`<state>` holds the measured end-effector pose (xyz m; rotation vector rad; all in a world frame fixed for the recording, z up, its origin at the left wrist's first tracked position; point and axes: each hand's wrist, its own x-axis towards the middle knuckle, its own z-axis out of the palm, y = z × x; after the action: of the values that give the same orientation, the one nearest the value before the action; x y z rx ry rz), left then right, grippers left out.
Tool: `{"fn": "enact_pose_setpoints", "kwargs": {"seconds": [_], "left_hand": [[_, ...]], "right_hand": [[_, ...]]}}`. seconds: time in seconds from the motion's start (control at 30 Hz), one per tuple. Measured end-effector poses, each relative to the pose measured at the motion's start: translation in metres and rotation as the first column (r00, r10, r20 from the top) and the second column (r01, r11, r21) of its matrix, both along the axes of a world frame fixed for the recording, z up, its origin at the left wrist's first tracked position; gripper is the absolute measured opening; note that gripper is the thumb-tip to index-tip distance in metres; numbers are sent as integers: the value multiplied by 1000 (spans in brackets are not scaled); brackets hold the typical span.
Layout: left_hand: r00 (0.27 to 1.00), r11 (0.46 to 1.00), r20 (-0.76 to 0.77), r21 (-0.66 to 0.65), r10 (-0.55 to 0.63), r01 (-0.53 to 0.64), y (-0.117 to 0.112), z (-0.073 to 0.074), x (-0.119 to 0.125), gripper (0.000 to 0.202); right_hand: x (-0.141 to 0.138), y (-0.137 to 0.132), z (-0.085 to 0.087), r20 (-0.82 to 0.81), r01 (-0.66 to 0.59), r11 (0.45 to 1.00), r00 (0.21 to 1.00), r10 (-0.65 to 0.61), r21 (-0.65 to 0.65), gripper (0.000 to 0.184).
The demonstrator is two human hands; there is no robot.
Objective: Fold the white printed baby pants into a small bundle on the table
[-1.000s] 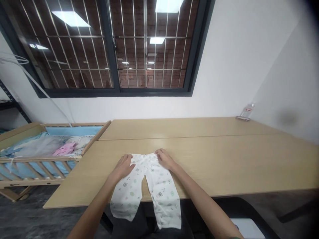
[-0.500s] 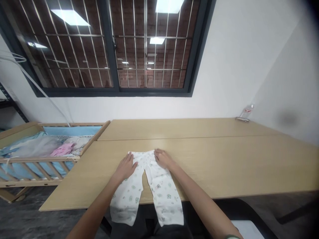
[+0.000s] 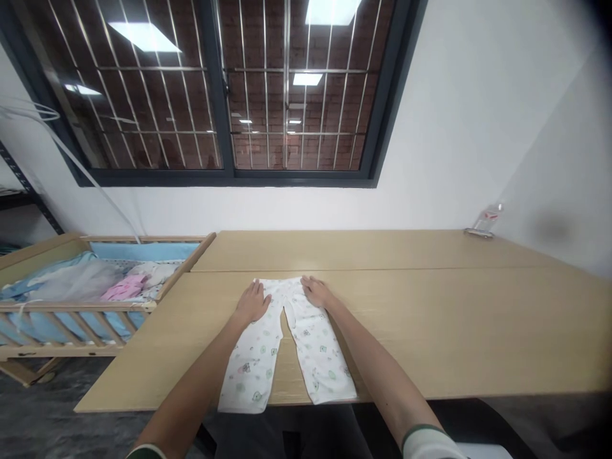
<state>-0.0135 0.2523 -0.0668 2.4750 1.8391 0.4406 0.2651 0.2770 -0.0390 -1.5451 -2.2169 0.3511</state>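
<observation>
A small pair of white pants (image 3: 319,347) with a green and grey print lies spread on the wooden table, waistband away from me and legs toward me. The leg ends reach the table's near edge, the left one slightly over it. My left hand (image 3: 252,302) rests flat on the left side near the waistband, thumb apart from the fingers. On the right waistband corner lies my right hand (image 3: 315,292), fingers stretched over the cloth. Both hands touch the pants from above.
Left of the table (image 3: 406,331) stands a wooden crib (image 3: 108,306) with blue lining, bedding and a pink cloth (image 3: 125,287). A clear plastic bottle (image 3: 488,217) and a flat object (image 3: 478,233) sit in the far right corner. A barred window (image 3: 299,175) is behind.
Both hands have slid the pants forward, away from me. The legs, which hung over the near edge, now lie almost wholly on the table. The view has shifted slightly.
</observation>
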Motion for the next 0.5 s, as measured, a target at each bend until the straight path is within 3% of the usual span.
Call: {"fn": "enact_pose_setpoints", "kwargs": {"seconds": [0.17,0.3,0.4,0.5], "left_hand": [[1000,1000,-4,-18,3,-3,13,9,4,65],[1000,1000,11,-24,-14,14,15,26,6,61],[999,999,31,-8,-45,45,3,44,16,58],[994,995,51,25,-101,100,-33,61,41,53]], "right_hand": [[0,16,-2,-133,45,997,990,-53,-63,34],[4,29,-5,-290,96,988,949,-128,-123,30],[9,37,-5,-432,144,972,877,-212,-186,36],[11,43,-3,-561,167,951,776,-289,-259,37]]}}
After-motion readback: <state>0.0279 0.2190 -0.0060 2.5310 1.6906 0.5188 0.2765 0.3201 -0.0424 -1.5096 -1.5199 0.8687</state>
